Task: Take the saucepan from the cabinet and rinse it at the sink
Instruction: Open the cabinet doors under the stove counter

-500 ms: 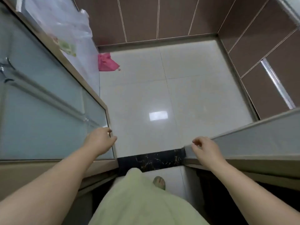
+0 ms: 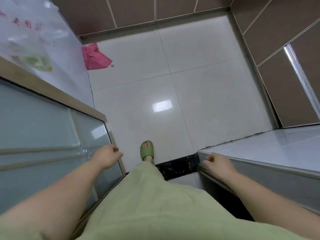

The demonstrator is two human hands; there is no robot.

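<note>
No saucepan, cabinet interior or sink shows in the head view. My left hand hangs with loosely curled fingers in front of the frosted glass panel on the left and holds nothing. My right hand is also loosely curled and empty, right at the corner of a grey glossy surface on the right. Whether either hand touches its edge, I cannot tell.
A white tiled floor lies ahead, closed in by brown tiled walls. A pink bag lies at the far left of the floor, below a clear plastic bag. My foot in a green slipper stands past a black threshold strip.
I have moved forward: a foot in a green slipper now stands on the white floor. Both hands stay loosely curled and empty beside the left and right edges.
</note>
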